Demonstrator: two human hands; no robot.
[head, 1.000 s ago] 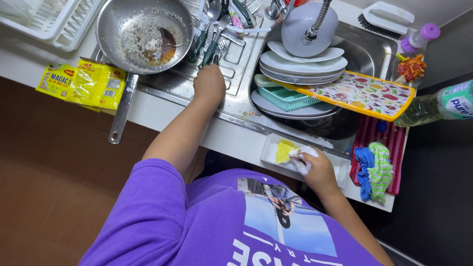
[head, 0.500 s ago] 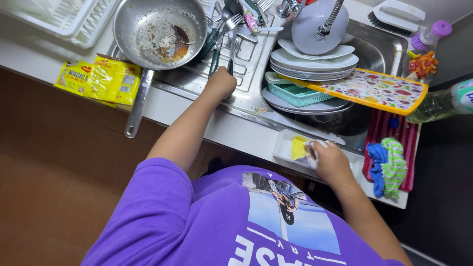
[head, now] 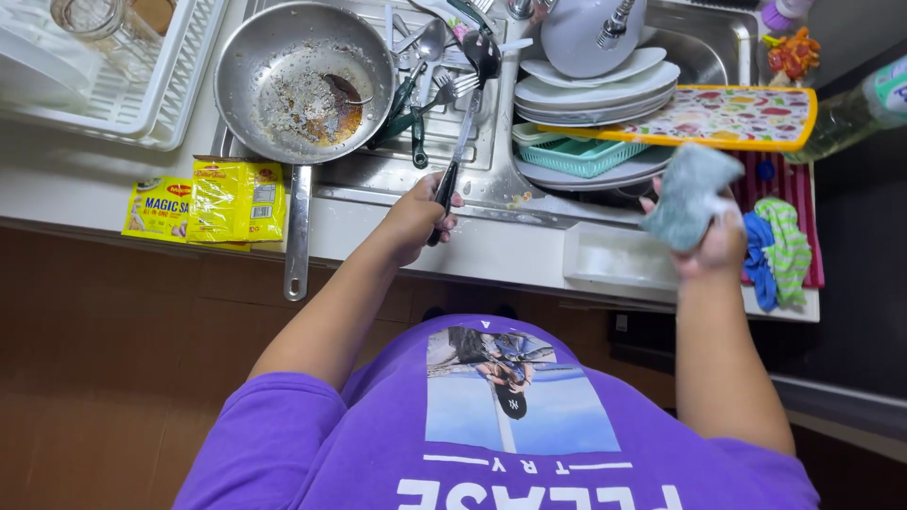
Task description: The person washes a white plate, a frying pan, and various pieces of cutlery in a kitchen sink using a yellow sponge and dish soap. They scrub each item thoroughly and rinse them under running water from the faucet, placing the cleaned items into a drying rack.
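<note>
I see a grey-blue sponge (head: 688, 196), a black-handled spoon (head: 460, 142), yellow packets (head: 206, 198), a yellow-rimmed board with a fruit pattern (head: 723, 115), a teal basket (head: 581, 155), a red striped mat (head: 792, 203) and my purple shirt (head: 312, 444).

One pan (head: 302, 80), two yellow packets (head: 203, 198) (overlapping), one sponge (head: 688, 194).
</note>
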